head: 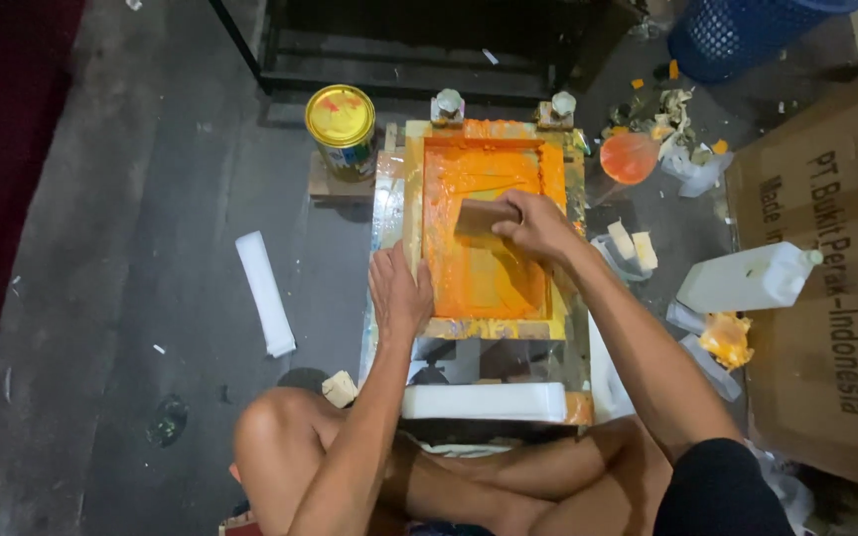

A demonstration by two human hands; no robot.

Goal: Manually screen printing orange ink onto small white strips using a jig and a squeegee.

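the right hand (538, 226) has its grip closed over a brown block (481, 215), a squeegee by the look of it, pressed onto the orange-coated mesh inside the wooden frame (411, 199). the left hand (396, 293) lies flat, fingers spread, on the frame's left rail near its lower corner, holding nothing but pinning the frame down. the frame sits on a low glass-topped surface (489, 359) on the floor, just in front of the person's crossed legs.

the likeliest trouble, as i judge it, is the frame sliding: only one rail is held, so a hard or crooked pull on the block could twist it and smear whatever is under the mesh. wet orange ink (484, 278) covers the mesh and rails, so the left palm could slip, and the block itself looks slick enough to skid out of the fingers.

further out, a yellow-lidded tin (341, 124) stands just left of the frame's far end and an orange-filled cup (629, 157) just right; a wide elbow swing could tip either. a white jug (747, 279) lies farther right beside a cardboard box (826, 298).
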